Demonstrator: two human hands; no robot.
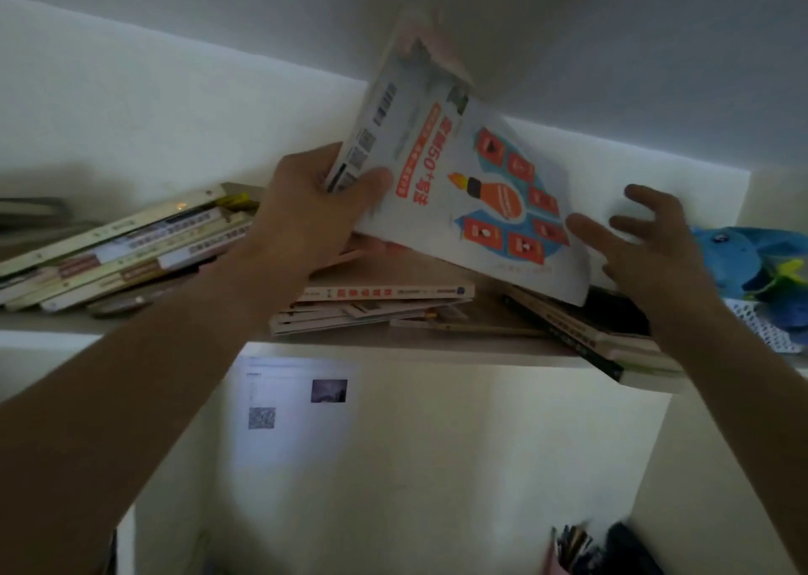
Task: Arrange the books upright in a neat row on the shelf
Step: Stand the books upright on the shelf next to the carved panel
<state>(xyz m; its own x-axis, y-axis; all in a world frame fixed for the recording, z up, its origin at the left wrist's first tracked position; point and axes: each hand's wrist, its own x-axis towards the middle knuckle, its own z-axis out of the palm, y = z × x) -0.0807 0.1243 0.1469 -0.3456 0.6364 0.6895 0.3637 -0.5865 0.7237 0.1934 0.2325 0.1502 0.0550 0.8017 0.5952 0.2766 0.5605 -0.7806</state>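
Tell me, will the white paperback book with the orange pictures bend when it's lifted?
Probably a little. The white paperback book with orange pictures has a thin soft cover whose lower corner seems to curve. The left hand alone grips it, so it is likely light. Its glossy-looking cover may slip.

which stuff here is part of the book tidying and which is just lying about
Job: white book in left hand; leaning books; flat pile; right-side books; shelf.

Lying about: blue toy; wall paper.

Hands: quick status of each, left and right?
Left hand: grips the white book, tilted above the shelf.
Right hand: open, fingers spread, holding nothing, near the book's lower corner.
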